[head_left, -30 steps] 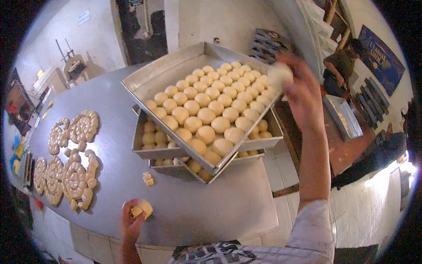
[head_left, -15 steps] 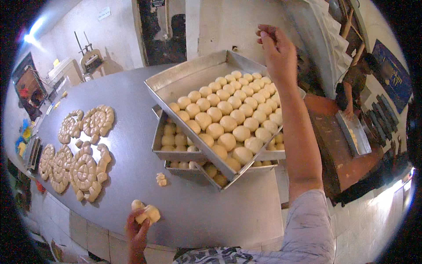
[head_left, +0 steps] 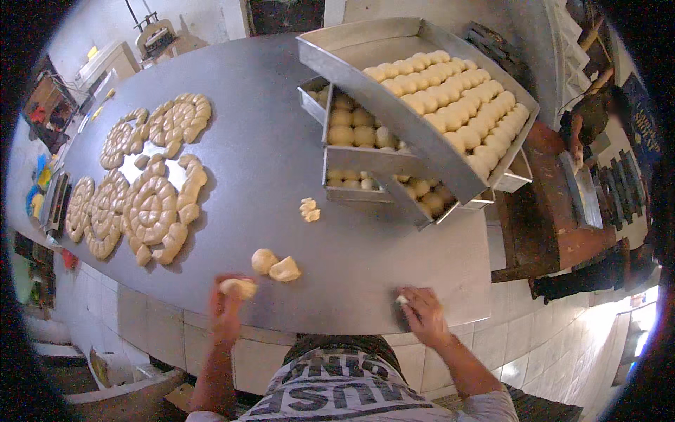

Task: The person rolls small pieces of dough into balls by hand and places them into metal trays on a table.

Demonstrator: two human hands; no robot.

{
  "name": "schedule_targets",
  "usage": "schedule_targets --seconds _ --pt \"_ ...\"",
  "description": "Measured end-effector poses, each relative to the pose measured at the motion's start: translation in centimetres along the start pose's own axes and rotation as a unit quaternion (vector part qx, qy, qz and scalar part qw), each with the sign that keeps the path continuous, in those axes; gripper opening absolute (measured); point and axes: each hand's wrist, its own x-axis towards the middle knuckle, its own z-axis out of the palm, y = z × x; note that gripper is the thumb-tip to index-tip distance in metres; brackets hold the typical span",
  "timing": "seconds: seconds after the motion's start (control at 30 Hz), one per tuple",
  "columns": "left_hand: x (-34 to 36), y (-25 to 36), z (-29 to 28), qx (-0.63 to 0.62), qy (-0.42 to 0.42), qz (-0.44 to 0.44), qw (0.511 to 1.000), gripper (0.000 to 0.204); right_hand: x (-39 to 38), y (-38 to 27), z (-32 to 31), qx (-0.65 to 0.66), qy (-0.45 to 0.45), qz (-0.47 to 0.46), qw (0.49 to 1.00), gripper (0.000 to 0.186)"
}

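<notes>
My left hand [head_left: 225, 309] is closed around a pale lump of dough [head_left: 240, 287] at the table's front edge. Just beyond it, two more dough pieces [head_left: 264, 261] lie side by side on the steel table. My right hand [head_left: 425, 316] rests low over the front edge, its fingers pinched on a small dough bit [head_left: 402, 300]. Farther back is a little heap of dough scraps [head_left: 309, 209]. On the left lie several spiral rings of cut dough pieces [head_left: 151, 209]. A tilted metal tray [head_left: 394, 105] of round dough balls [head_left: 450, 98] sits on the right.
Under the tilted tray are stacked metal trays [head_left: 362, 160], also with dough balls, their corners jutting out at angles. A person [head_left: 596, 130] is at a wooden bench [head_left: 538, 232] on the right, beside a long metal tray [head_left: 581, 193].
My right hand has come down from above the tray to the table's front edge. Two dough pieces now lie beside my left hand, which still holds dough. The view has shifted.
</notes>
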Motion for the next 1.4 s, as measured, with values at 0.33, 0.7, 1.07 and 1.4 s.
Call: schedule_targets --seconds 0.33,0.7,1.07,1.4 --pt "-1.2 -2.5 -6.1 0.071 0.005 -0.073 0.995 0.025 6.1 -0.6 5.5 -0.158 0.167 0.004 0.973 0.024" --pt "1.3 -1.0 -1.4 -0.012 -0.094 -0.075 0.993 0.023 3.8 2.3 2.2 -0.139 0.168 -0.029 0.975 0.020" --pt "7.0 -1.3 6.6 0.063 0.074 -0.061 0.993 0.021 1.3 6.2 -8.6 0.006 0.091 0.131 0.987 0.025" --pt "3.9 -1.9 11.1 0.052 0.086 -0.068 0.993 0.027 26.0 1.5 -34.9 0.417 0.334 -0.178 0.826 0.033"
